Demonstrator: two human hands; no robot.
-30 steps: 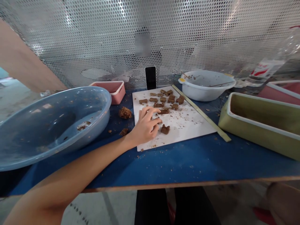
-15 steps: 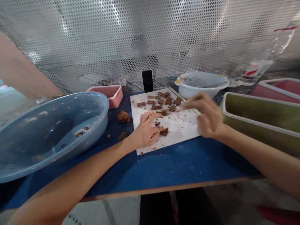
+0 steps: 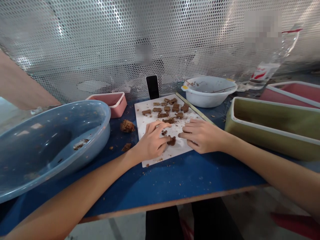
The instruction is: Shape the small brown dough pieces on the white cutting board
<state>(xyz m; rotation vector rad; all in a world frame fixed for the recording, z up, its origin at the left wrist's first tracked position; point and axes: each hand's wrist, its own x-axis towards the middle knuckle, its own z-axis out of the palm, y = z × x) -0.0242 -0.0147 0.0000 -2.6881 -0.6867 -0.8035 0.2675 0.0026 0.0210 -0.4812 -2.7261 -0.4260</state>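
Observation:
My left hand (image 3: 151, 142) rests on the white cutting board (image 3: 190, 115) with its fingers curled. Its thumb and fingertips pinch a small brown shaped dough piece (image 3: 172, 141) at the board's near part. My right hand (image 3: 201, 135) lies on the board just right of that piece. Its fingers are pressed together and point left at the piece, with nothing visibly in them. Several more brown cut pieces (image 3: 167, 110) lie in rows at the board's far end. Crumbs are scattered over the board.
A big blue basin (image 3: 50, 140) fills the left of the blue table (image 3: 175, 180). A dough lump (image 3: 127, 126), pink tub (image 3: 113, 101), upright phone (image 3: 152, 86), white bowl (image 3: 208, 90), pale stick (image 3: 193, 107), green tray (image 3: 272, 125) and pink tray (image 3: 295, 93) stand around. Perforated metal screen (image 3: 100, 40) behind.
My right hand came into view from the right, swept over the board and settled next to the left hand. The left hand stayed put, closing on the brown piece.

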